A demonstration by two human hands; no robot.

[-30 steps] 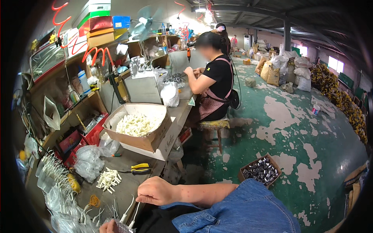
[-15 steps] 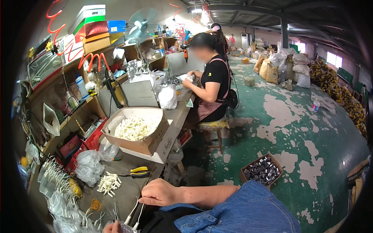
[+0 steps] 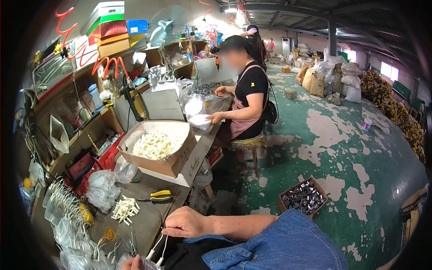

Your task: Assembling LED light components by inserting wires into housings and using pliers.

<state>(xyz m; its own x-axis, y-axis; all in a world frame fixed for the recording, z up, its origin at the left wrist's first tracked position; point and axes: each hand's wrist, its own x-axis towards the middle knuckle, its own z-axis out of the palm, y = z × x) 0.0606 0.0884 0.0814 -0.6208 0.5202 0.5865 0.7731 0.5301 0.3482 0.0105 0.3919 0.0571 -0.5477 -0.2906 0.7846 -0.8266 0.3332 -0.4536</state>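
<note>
My right hand [image 3: 186, 222] is closed in a pinch on thin white wires [image 3: 157, 242] at the front edge of the workbench. The wires run down to pale cream sleeves [image 3: 150, 255] at their lower ends. My left hand [image 3: 132, 263] shows only in part at the bottom edge, fingers bent beside clear plastic wrapping; what it holds is hidden. Left of it lies a row of plastic-wrapped pieces [image 3: 74, 238] with white wires sticking out. Beyond my hands sit a small pile of cream sleeves [image 3: 126, 209] and yellow-and-black pliers [image 3: 159, 196].
A cardboard box [image 3: 173, 168] of cream pieces stands further back on the bench [image 3: 155, 216]. Beyond it a co-worker [image 3: 249, 90] sits on a stool. On the green floor is a carton of dark parts [image 3: 303, 198]. An orange rubber-band bundle [image 3: 109, 235] lies near the wrapped pieces.
The co-worker's hands have come apart; one now holds a white item lower, beside the round white pieces. My own hands have barely moved, still with the wires in the right one.
</note>
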